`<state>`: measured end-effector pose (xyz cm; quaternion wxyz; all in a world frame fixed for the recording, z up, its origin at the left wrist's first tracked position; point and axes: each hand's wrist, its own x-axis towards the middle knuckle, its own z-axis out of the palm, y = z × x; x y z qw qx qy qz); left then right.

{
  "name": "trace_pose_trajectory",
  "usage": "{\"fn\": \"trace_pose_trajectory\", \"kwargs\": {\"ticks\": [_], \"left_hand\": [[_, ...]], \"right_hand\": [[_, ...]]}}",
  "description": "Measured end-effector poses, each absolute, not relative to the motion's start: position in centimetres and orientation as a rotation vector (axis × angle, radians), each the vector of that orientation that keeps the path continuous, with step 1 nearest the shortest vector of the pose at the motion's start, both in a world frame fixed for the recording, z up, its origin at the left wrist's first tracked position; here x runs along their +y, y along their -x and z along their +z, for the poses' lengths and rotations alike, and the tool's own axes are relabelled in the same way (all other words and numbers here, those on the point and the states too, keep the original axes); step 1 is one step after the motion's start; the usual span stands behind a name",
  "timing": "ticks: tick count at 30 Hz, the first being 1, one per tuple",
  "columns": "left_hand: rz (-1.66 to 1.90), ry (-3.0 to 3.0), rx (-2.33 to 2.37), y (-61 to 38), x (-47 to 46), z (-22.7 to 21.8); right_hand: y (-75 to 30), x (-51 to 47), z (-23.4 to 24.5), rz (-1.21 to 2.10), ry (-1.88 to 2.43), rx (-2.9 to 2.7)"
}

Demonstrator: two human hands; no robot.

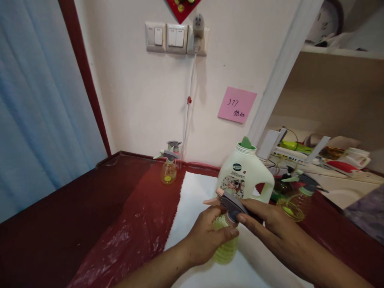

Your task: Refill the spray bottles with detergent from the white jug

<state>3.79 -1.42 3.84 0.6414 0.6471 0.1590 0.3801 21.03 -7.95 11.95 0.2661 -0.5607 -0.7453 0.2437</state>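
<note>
A clear yellow-green spray bottle (225, 253) stands over the white sheet (196, 188), directly in front of me. Its neck is wrapped by my left hand (207, 236), thumb across the near side. My right hand (267, 224) grips the grey spray head (233, 205) on top, thumb and fingers on either side of it. A pink nozzle and trigger point to the left. Just behind stands a pale green jug (259, 172) with a printed label, a side handle and a green piece in its uncapped mouth.
Two more spray bottles, one yellowish (168, 173) and one pinkish behind it, stand by the wall. Another spray bottle (295, 204) and a dark pump bottle (281, 189) sit at the right. Shelves with clutter (339, 156) rise beyond; a blue curtain (39, 104) hangs left.
</note>
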Motion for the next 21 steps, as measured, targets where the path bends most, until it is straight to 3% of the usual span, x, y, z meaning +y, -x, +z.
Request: {"fn": "trace_pose_trajectory", "kwargs": {"ticks": [9,21], "left_hand": [[0.906,-1.475,0.329,-3.8,-1.5,4.5],[0.903,-1.477,0.457,-3.6,-2.0,5.4]], "right_hand": [[-22.3,-8.8,8.6,0.607,1.644,-1.779],[-18.9,-8.5,4.8,0.838,1.238,-1.627]]}}
